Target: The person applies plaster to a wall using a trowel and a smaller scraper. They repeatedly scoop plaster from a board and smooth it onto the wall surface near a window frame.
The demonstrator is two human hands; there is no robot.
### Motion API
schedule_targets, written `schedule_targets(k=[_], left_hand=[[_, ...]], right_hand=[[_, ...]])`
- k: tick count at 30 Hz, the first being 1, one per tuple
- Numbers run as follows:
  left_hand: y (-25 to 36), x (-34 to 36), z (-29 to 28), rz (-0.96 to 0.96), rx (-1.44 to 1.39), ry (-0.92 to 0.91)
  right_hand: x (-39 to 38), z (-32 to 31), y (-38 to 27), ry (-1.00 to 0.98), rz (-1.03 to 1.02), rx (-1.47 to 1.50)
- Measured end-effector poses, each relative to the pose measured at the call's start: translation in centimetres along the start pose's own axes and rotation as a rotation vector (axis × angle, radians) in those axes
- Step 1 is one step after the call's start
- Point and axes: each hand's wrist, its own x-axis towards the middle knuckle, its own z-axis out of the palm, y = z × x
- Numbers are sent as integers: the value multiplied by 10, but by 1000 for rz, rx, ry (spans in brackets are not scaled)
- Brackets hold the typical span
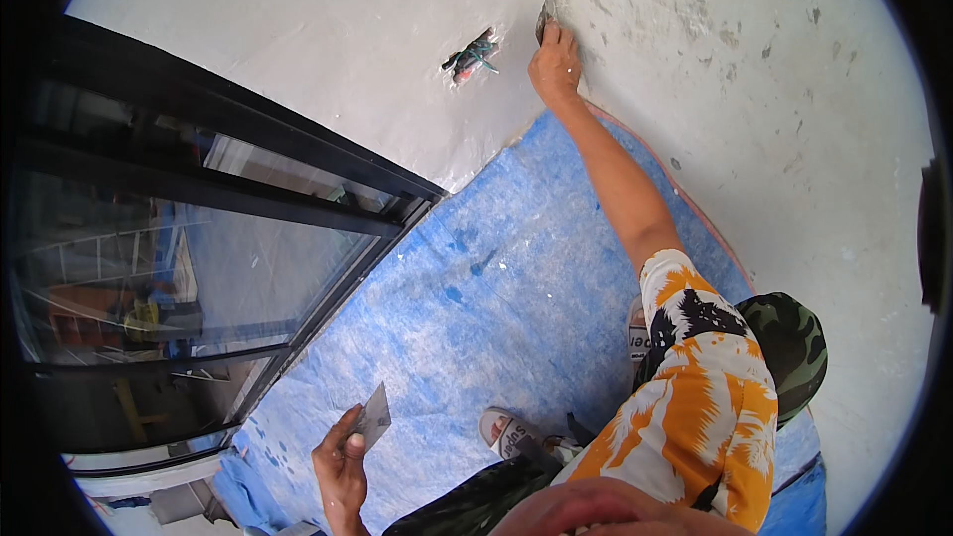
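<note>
- the right hand (554, 62) is stretched far out along the arm, up at the inner corner where two pale plastered walls meet
- its fingers are closed around a small putty knife (544, 18), whose dark blade sits pressed into the corner seam just above the knuckles
- just left of that hand, a bundle of coloured wires (471, 57) pokes out of a rough hole in the left wall (328, 30), near the hand but not touching it
- the right wall (774, 139) shows rough grey patches and chips in its surface
- the left hand (340, 467) is low in the view, close to the body, with fingers clamped on a second scraper (374, 417); its flat grey metal blade points up and to the right
- below both hands a blue floor sheet (496, 288) covers the ground, speckled with white spots and darker blue stains
- two light shoes (506, 432) rest on the sheet, with camouflage trousers (789, 342) and an orange patterned shirt sleeve (710, 377) over them
- at the left, a black-framed glass door (199, 268) meets the left wall and reflects the surroundings
</note>
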Motion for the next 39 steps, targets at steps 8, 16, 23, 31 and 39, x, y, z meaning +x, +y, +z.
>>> schedule_targets(k=[8,16,23,31,39], left_hand=[[-2,-2,-3,7,30,23],[-8,5,-4,-1,-50,16],[-15,-7,-7,-58,-15,13],[-10,-5,-10,-34,-39,29],[-15,-11,-13,-45,-48,17]], right_hand=[[-8,-9,-3,-5,22,83],[-79,12,-15,28,-128,221],[-19,16,11,85,100,183],[-55,-7,-39,56,-236,241],[-10,-19,-42,208,77,237]])
